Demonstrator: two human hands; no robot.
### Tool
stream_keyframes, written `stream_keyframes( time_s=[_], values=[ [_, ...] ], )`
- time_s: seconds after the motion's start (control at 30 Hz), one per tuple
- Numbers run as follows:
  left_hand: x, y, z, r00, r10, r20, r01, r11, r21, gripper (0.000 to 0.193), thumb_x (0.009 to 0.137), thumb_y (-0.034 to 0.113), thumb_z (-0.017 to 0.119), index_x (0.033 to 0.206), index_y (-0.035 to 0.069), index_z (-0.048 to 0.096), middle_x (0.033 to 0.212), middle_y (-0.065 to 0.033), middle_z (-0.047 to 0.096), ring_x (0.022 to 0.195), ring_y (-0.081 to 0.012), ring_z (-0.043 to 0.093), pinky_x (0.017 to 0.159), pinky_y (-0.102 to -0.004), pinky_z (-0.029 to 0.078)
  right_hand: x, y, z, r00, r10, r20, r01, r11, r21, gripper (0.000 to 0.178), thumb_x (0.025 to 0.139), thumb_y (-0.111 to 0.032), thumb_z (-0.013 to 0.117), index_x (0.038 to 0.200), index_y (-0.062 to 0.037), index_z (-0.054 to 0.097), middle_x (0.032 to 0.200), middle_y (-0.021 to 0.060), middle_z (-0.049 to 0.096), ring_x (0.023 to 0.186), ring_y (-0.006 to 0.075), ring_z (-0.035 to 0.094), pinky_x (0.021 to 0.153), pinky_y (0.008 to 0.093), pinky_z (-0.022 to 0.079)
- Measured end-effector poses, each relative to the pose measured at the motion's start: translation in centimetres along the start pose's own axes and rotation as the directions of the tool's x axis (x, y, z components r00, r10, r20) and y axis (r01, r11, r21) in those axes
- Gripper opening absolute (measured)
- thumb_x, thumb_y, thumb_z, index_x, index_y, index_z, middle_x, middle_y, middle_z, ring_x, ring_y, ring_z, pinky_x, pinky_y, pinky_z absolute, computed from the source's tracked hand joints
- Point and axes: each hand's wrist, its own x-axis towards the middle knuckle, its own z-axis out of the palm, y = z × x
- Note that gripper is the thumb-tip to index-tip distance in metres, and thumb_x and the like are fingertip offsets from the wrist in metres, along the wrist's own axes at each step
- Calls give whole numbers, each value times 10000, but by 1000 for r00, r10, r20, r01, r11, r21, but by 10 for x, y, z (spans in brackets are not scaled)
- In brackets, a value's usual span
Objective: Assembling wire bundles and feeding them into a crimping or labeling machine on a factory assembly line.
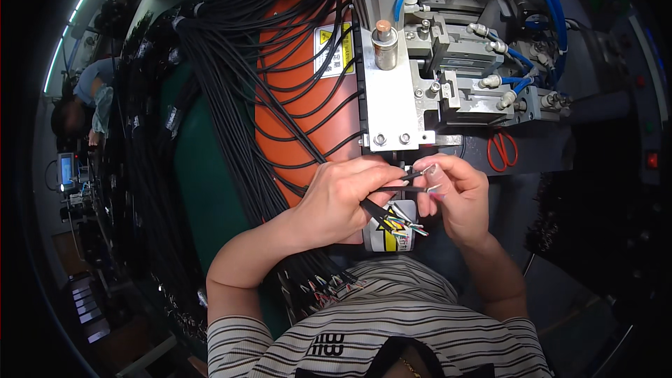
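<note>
My left hand [339, 192] is closed round several black cables [374, 210] in front of the machine. Out of their stripped ends fan thin coloured wires [399, 224], with white, green and red among them. Close by on the right, my right hand [458, 199] pinches the end of one black cable [404, 189] between thumb and fingers. Pale wire tips show at those fingertips. Both hands are just below the front edge of a metal fixture block [395, 105]; its underside is hidden from me.
Pneumatic cylinders [469, 56] with blue hoses [556, 0] stand at the right. Red-handled scissors [502, 150] lie below them. A long bundle of black cables [231, 112] crosses an orange surface [287, 133] and a green mat [183, 189]. Another person [94, 94] is at far left.
</note>
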Motion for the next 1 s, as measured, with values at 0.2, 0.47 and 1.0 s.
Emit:
stream_keyframes(
  time_s=[0.2,0.47,1.0],
  values=[
    [-2,12,5,974,225,9,-213,908,359,380,705,118,727,1046,-32,649,849,-85,645,614,-191,611,488,-326,438,9,-10,-12,947,263,182,-291,945,149,125,971,-42,548,1064,30,590,756,40,586,544,52,495,465,185,369],
    [-1,8,11,992,43,-121,-39,999,38,234,848,190,717,921,-5,610,681,-89,592,538,-261,602,492,-355,471,-7,15,15,863,-473,176,484,677,-554,365,858,38,617,1218,54,565,1079,150,608,844,161,635,725,281,514],
    [3,4,6,997,-49,-61,35,975,-221,103,911,82,637,951,-13,630,730,-100,649,592,-219,658,541,-294,494,5,-1,-8,975,6,223,-24,997,78,213,961,-45,581,1132,64,648,974,129,645,755,164,642,630,248,496]
  ],
)
